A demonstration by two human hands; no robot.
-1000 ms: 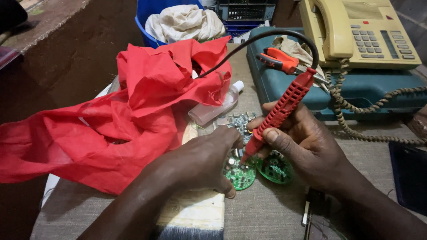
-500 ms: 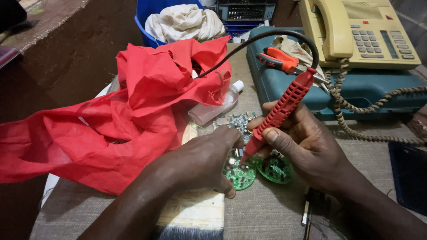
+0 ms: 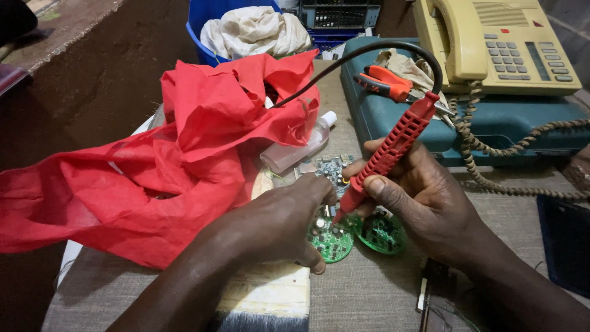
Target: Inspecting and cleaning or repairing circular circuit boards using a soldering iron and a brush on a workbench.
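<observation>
Right hand (image 3: 424,203) is wrapped around a red soldering iron (image 3: 387,154), thumb pressed along the grip, and the tip is angled down to the edge of a round green circuit board (image 3: 332,240). Left hand (image 3: 276,221) lies flat over that same board, fingers spread and pressing it to the desk (image 3: 369,295), thumb tucked at the board's near rim; it clasps nothing, it just pins. A second round green board (image 3: 382,233) sits just beside the first, partly under the right hand. Behind the iron's tip there's a third, greyish board (image 3: 326,167), though the hands hide too much of it to say what shape it is. The iron's black cord (image 3: 369,49) arcs up and over toward a crumpled red cloth (image 3: 153,178) heaped on the left of the desk. A clear plastic bottle (image 3: 295,150) pokes out from under the cloth. At the far side a teal case (image 3: 491,123) carries a beige telephone (image 3: 498,43) and orange-handled pliers (image 3: 386,81). A flat brush (image 3: 264,301) lies under the left wrist.
</observation>
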